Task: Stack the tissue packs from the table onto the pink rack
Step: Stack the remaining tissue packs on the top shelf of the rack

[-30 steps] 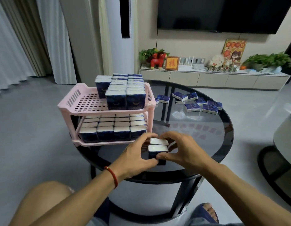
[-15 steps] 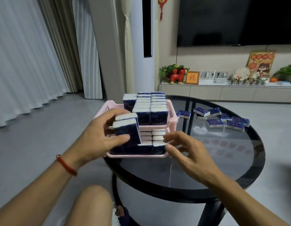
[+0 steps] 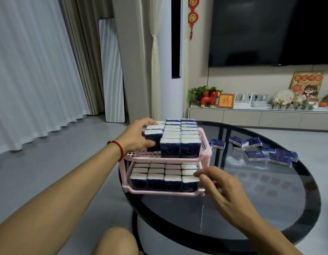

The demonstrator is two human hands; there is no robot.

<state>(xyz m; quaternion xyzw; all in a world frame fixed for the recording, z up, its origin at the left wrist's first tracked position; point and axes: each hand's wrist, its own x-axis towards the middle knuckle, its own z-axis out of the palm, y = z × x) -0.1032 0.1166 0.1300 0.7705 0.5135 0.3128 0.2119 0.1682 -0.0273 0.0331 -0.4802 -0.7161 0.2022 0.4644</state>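
Observation:
The pink rack (image 3: 205, 155) stands on the left side of the round dark glass table (image 3: 269, 199). Both its tiers hold rows of upright blue-and-white tissue packs. My left hand (image 3: 136, 137) grips two tissue packs (image 3: 154, 137) held together, standing them on the upper tier just left of the packed rows. My right hand (image 3: 222, 184) hovers with spread fingers at the lower tier's front right corner, holding nothing. Several loose tissue packs (image 3: 255, 148) lie flat on the far right of the table.
A TV cabinet (image 3: 260, 117) with ornaments runs along the back wall under a large dark screen (image 3: 269, 30). Curtains (image 3: 30, 70) hang on the left. My knee (image 3: 115, 242) shows below the table's near edge.
My left hand lifted the two packs from the table's front up and onto the rack's upper tier. My right hand let go of them and now hovers by the lower tier.

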